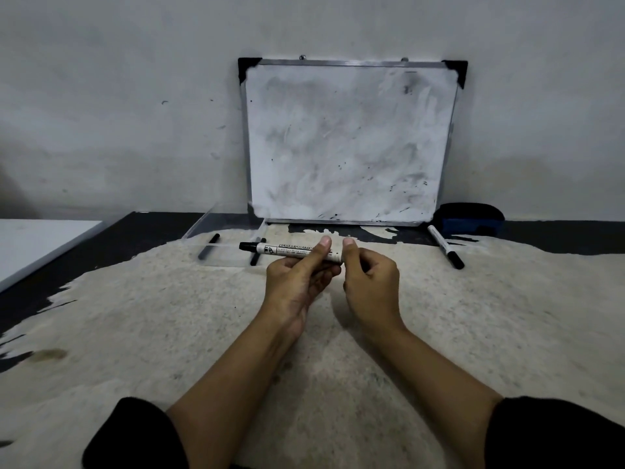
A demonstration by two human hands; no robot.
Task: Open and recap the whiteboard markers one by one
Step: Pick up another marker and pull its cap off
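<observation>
A white whiteboard marker with a black left end is held level above the table, in front of the whiteboard. My left hand grips its barrel, thumb on top. My right hand is closed around the marker's right end, thumb pressed against it; that end is hidden, so I cannot tell whether the cap sits on it. Another white marker with a black cap lies on the table to the right. Two dark markers lie in a clear tray to the left.
A smeared whiteboard leans against the wall at the back. A dark blue eraser sits by its right corner. A pale mat covers the dark table, and a white board's edge shows at far left.
</observation>
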